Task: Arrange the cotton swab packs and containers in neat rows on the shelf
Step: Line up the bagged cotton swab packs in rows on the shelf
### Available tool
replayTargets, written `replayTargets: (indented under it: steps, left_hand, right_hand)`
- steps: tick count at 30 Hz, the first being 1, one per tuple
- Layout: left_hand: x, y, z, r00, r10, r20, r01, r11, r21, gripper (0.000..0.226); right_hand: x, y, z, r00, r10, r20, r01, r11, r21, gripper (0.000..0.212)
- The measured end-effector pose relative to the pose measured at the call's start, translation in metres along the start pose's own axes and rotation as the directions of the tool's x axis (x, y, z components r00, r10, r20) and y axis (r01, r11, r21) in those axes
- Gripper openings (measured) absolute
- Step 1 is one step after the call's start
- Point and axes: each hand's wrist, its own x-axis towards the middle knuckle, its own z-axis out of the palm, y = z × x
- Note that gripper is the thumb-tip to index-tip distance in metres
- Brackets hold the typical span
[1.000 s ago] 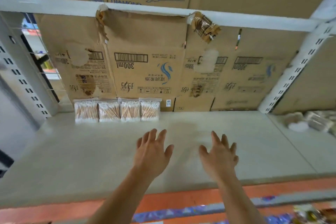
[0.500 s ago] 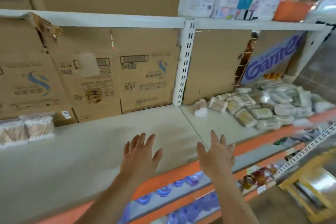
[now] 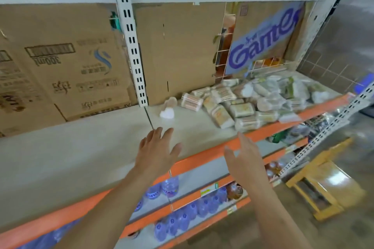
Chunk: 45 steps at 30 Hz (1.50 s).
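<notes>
Cotton swab packs (image 3: 253,105) lie in a loose heap at the right centre of the frame, on the right bay of the shelf (image 3: 81,151). Just left of the heap I see a round swab container (image 3: 191,101) on its side and a white heart-shaped container (image 3: 167,113). The left hand (image 3: 156,151) hovers over the shelf at centre, fingers spread wide, holding nothing. The right hand (image 3: 245,159), lower centre-right, is likewise spread and empty, in front of the orange shelf edge (image 3: 198,158).
</notes>
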Motion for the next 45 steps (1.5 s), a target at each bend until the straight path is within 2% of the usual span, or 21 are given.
replayTargets:
  steps: [6,9,14,19,23,25,29,31,33,36,39,41,43,45]
  left_hand:
    - [0.041,0.009,0.008,0.995,-0.078,-0.058,0.076,0.996,-0.047,0.06]
    - [0.072,0.017,0.013,0.985,-0.132,-0.109,0.119,0.986,-0.114,0.059]
    - [0.125,0.014,0.021,0.938,-0.255,-0.237,0.193,0.947,-0.256,0.054]
    - [0.154,0.007,0.032,0.882,-0.436,-0.176,0.368,0.874,-0.317,0.051]
    - [0.166,0.006,0.042,0.881,-0.463,-0.095,0.42,0.859,-0.294,0.045]
    - [0.167,0.008,0.042,0.868,-0.489,-0.083,0.437,0.834,-0.335,0.045]
    - [0.162,0.016,0.044,0.851,-0.523,-0.051,0.459,0.787,-0.413,0.063]
    - [0.159,0.024,0.044,0.836,-0.546,-0.049,0.487,0.781,-0.392,0.065]
    - [0.156,0.035,0.042,0.818,-0.563,-0.116,0.509,0.803,-0.311,0.061]
    - [0.154,0.057,0.045,0.81,-0.497,-0.31,0.441,0.866,-0.236,0.048]
    - [0.161,0.086,0.049,0.828,-0.376,-0.415,0.319,0.926,-0.203,0.037]
    - [0.168,0.105,0.051,0.865,-0.311,-0.394,0.232,0.944,-0.236,0.028]
    - [0.174,0.119,0.054,0.898,-0.319,-0.304,0.193,0.904,-0.381,0.023]
    - [0.178,0.126,0.061,0.918,-0.316,-0.239,0.184,0.875,-0.448,0.022]
  right_hand:
    - [0.036,0.014,-0.016,0.998,-0.043,0.034,0.041,0.998,0.047,0.061]
    - [0.061,0.023,-0.029,0.997,-0.08,-0.011,0.08,0.997,-0.004,0.055]
    - [0.129,0.024,-0.044,0.994,-0.101,0.038,0.103,0.993,-0.061,0.052]
    - [0.192,0.009,-0.033,0.984,-0.166,0.061,0.175,0.97,-0.171,0.045]
    - [0.227,0.007,-0.018,0.982,-0.18,0.056,0.188,0.947,-0.259,0.036]
    - [0.237,0.004,-0.015,0.987,-0.15,0.054,0.16,0.943,-0.293,0.038]
    - [0.247,-0.001,-0.009,0.988,-0.133,0.083,0.155,0.914,-0.374,0.043]
    - [0.253,0.0,-0.007,0.989,-0.118,0.092,0.144,0.915,-0.377,0.048]
    - [0.263,0.004,-0.007,0.99,-0.103,0.092,0.127,0.943,-0.307,0.054]
    - [0.277,0.008,-0.01,0.989,-0.07,0.133,0.098,0.971,-0.217,0.062]
    - [0.28,0.011,-0.013,0.981,-0.085,0.177,0.112,0.982,-0.154,0.057]
    - [0.279,0.015,-0.016,0.978,-0.117,0.171,0.133,0.988,-0.084,0.055]
    - [0.275,0.019,-0.02,0.978,-0.156,0.142,0.161,0.987,-0.026,0.058]
    - [0.271,0.024,-0.025,0.968,-0.222,0.12,0.221,0.975,0.017,0.055]
